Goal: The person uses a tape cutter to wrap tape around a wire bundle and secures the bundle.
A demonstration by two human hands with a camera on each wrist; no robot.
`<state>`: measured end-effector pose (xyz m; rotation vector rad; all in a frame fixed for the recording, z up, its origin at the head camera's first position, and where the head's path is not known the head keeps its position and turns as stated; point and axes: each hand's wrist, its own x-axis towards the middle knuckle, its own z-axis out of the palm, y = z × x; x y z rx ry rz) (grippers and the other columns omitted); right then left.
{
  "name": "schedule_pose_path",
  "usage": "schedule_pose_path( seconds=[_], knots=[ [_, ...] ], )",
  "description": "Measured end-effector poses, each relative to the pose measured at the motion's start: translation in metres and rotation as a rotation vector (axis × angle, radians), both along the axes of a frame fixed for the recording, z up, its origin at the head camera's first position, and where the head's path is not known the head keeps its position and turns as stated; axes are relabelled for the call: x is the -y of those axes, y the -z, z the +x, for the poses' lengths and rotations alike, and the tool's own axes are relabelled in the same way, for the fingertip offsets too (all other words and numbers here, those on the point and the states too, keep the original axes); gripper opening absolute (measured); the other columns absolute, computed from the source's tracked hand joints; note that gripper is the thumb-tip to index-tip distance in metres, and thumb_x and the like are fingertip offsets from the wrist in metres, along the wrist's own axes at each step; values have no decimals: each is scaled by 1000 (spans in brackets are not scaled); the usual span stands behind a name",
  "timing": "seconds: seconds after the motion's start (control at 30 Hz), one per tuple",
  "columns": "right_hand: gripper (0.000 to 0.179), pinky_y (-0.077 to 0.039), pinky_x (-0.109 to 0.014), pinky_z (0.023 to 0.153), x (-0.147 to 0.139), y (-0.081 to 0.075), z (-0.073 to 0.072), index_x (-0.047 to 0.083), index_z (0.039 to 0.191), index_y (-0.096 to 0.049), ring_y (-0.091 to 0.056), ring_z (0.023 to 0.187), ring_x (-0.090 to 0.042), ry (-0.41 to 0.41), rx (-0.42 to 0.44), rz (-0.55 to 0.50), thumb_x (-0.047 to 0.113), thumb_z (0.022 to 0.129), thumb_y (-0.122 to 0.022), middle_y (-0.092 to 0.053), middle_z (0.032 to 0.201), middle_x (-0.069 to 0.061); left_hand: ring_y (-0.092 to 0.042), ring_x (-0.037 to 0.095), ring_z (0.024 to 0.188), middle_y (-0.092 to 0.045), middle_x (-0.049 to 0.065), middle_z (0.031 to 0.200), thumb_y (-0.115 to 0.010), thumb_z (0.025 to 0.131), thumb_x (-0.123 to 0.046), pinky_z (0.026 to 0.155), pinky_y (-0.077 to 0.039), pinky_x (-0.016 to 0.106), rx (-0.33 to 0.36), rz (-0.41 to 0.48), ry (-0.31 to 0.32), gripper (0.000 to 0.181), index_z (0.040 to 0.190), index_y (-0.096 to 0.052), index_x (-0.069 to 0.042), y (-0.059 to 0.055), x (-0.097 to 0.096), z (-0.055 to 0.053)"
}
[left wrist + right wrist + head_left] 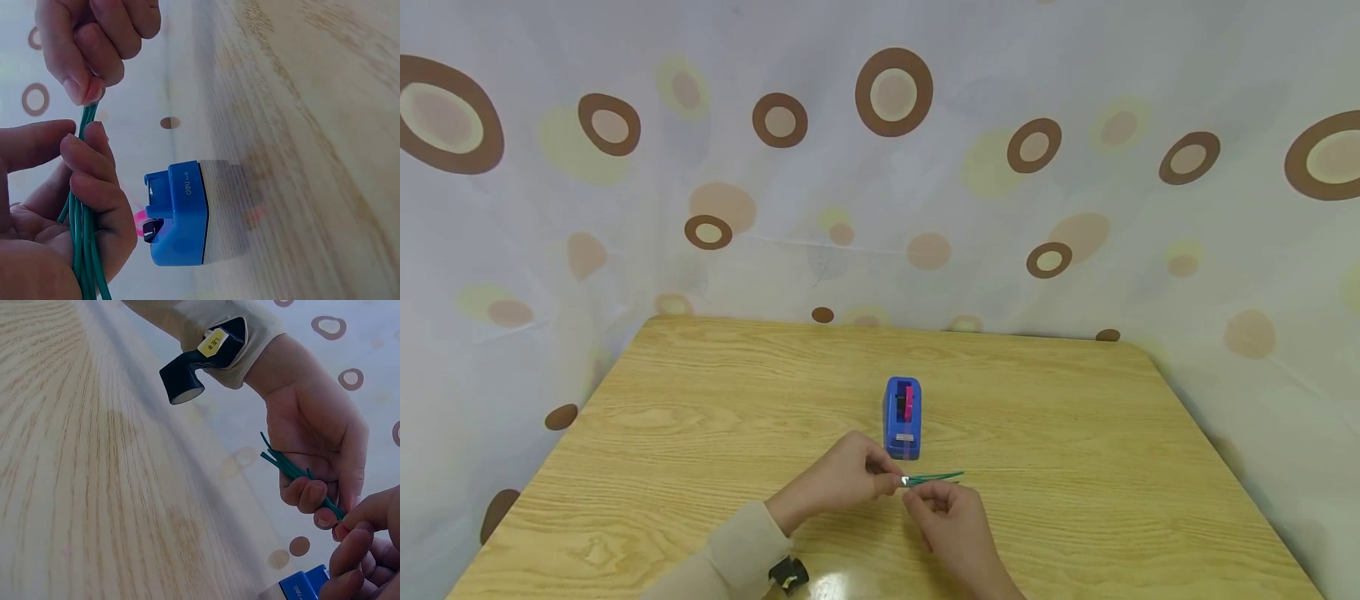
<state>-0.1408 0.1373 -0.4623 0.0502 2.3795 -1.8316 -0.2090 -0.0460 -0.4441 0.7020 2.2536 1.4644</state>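
My left hand (856, 473) holds a bundle of thin green wires (84, 237), which runs through its curled fingers in the left wrist view. In the right wrist view, loose wire ends (284, 464) stick out by the left palm. At the left fingertips in the head view a small shiny white bit (906, 481) sits on the bundle, and more wires fan out to the right. My right hand (953, 527) pinches at the bundle close to the left fingertips. Those right fingers hide part of the wires in both wrist views.
A blue tape dispenser (891, 435) with a pink roll (908, 403) stands on the wooden table (737, 375) just beyond the hands. Behind the table hangs a pale curtain (820, 175) with round patterns. The left sleeve carries a small black camera (187, 375).
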Motion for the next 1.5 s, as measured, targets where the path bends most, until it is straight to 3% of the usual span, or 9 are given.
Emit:
schedule_pose_path(
  seconds=[0.47,0.83,1.5],
  knots=[
    [25,-40,-18,46,-2,3,0,-5,100,-71,-47,47,-8,3,-8,-16,18,96,-66,-59,64,-5,-60,10,64,-69,-2,74,-71,92,-13,56,-49,25,-1,18,-12,11,85,-78,-7,3,0,-1],
    [24,-37,-19,43,0,4,0,-4,100,-72,-45,45,-10,27,6,10,19,95,-66,-51,54,1,-60,9,63,-68,-5,73,-71,91,-12,55,-49,24,-7,2,-23,10,84,-78,-10,5,0,-2],
    [22,-37,-21,43,-1,1,5,-2,97,-73,-44,44,-11,7,15,44,18,93,-68,-52,55,1,-58,8,63,-67,-6,72,-74,90,-12,55,-48,23,-30,-33,-40,9,81,-77,-10,4,-2,-3]
  ],
)
